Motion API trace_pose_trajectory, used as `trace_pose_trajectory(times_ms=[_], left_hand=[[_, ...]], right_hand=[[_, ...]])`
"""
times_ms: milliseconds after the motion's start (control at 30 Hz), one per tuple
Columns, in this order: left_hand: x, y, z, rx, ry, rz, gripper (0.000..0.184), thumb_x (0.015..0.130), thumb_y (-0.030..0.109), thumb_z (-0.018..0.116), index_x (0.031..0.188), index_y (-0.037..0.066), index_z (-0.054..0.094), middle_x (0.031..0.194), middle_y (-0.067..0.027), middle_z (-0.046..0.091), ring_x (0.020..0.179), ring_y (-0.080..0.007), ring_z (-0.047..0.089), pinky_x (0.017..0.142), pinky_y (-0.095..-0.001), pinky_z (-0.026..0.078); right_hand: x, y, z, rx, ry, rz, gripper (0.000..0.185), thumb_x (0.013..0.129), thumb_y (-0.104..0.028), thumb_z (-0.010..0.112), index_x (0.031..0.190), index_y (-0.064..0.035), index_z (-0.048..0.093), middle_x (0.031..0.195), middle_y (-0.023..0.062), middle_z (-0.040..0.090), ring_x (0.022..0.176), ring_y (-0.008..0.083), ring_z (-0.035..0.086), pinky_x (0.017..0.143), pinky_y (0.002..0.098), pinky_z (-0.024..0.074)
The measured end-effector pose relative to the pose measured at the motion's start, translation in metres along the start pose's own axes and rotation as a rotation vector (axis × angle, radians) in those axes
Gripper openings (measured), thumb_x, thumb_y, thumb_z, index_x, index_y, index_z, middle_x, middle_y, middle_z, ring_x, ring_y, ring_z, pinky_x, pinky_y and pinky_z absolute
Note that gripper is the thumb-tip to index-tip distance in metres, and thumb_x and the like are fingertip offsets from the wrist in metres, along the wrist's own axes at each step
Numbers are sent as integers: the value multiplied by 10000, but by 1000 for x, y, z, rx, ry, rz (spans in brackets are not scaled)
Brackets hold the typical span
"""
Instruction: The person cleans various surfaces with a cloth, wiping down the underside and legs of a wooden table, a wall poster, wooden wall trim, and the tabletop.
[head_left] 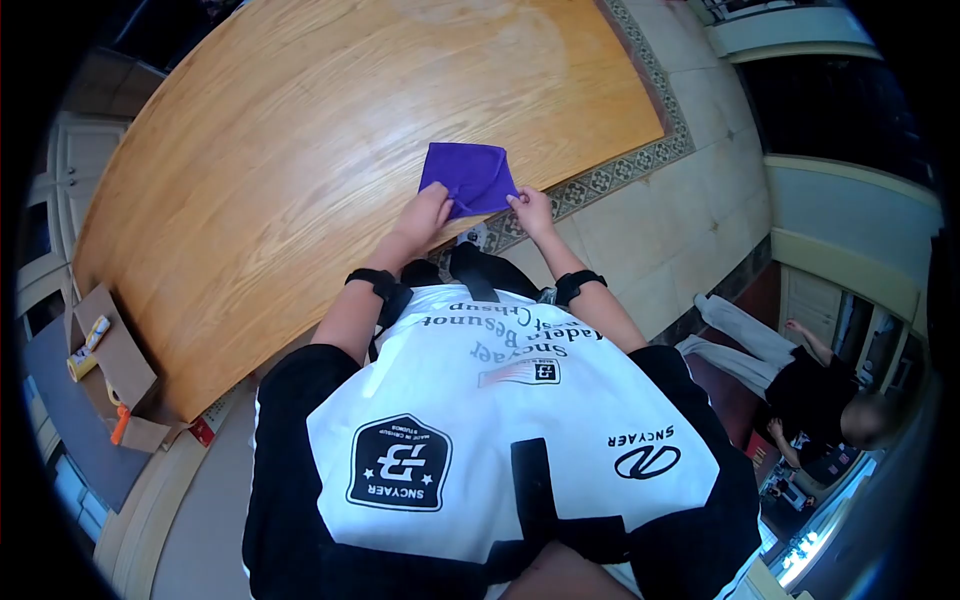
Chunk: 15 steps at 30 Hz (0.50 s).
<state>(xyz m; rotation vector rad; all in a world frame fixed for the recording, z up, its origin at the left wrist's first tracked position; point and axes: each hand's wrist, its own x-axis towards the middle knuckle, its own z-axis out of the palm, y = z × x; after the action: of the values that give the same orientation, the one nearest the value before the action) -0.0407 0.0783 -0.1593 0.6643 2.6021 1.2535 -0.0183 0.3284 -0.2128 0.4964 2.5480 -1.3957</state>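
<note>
A purple cloth [470,172], roughly square with a crease or folded edge across it, lies at the near edge of the wooden table [330,140]. My left hand [428,212] pinches its lower left part, fingers closed on the fabric. At the lower right corner, my right hand [531,209] grips the cloth between thumb and fingers. Both forearms reach forward from my body, with a black band [380,285] on the left one and another black band [578,283] on the right.
To the left stands an open cardboard box [125,345] with a yellow item and an orange-handled item by it. A patterned tile border [640,160] runs along the floor by the table. Another person [800,390] sits or reclines at the right.
</note>
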Motion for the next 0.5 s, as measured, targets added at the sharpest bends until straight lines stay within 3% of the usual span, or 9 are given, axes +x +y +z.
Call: trace_pose_trajectory(times_ms=[33,100,167,233,267,400,467,500], left_hand=[[-2,-2,-6,4,-2,0,182,863,198,529,867,17,552,906,-179,545,865,-360,537,729,-417,438],[-5,-7,-20,-63,283,-266,207,891,179,479,830,-13,529,829,-229,562,747,-422,536,641,-458,431],[-6,-25,-33,-72,479,-384,252,913,195,457,815,-27,525,728,-229,564,639,-392,538,592,-437,421],[-9,-33,-50,-228,550,-627,285,928,219,454,793,-19,536,658,-197,554,566,-299,528,553,-387,408],[-14,-44,-52,-222,581,-556,292,938,221,450,790,-13,544,603,-167,539,526,-209,502,519,-358,392],[-24,-44,-68,-133,589,-392,298,942,221,448,773,-7,536,601,-128,554,528,-184,504,507,-351,385],[-26,-28,-85,-403,453,-600,315,944,238,458,764,-7,540,592,-85,526,534,-153,472,522,-322,372],[-28,-37,-83,-398,454,-604,315,944,238,458,764,-7,540,592,-85,526,534,-153,472,522,-322,372]], right_hand=[[-2,-9,-3,5,0,0,129,815,-111,658,870,0,624,577,8,524,462,85,499,437,255,418],[-4,-28,-13,-35,110,20,205,744,-146,701,876,0,644,673,115,602,610,190,578,592,316,459],[-3,-34,-22,-87,117,-2,167,760,-108,676,881,3,647,694,106,627,626,158,587,602,293,463],[3,-32,-28,85,119,-12,147,811,-80,642,927,11,638,651,-9,560,550,78,475,508,243,404],[7,-29,-33,95,107,19,155,783,-97,649,907,-6,664,739,99,664,659,134,606,628,267,476],[17,-43,-45,35,91,-98,187,808,-109,629,961,-11,673,762,104,667,687,141,613,651,266,481],[21,-56,-47,72,97,-150,188,815,-106,624,970,-9,672,788,109,668,701,142,612,664,265,479],[24,-59,-49,108,107,-201,190,823,-103,619,978,-8,670,813,114,669,715,143,612,678,264,477]])
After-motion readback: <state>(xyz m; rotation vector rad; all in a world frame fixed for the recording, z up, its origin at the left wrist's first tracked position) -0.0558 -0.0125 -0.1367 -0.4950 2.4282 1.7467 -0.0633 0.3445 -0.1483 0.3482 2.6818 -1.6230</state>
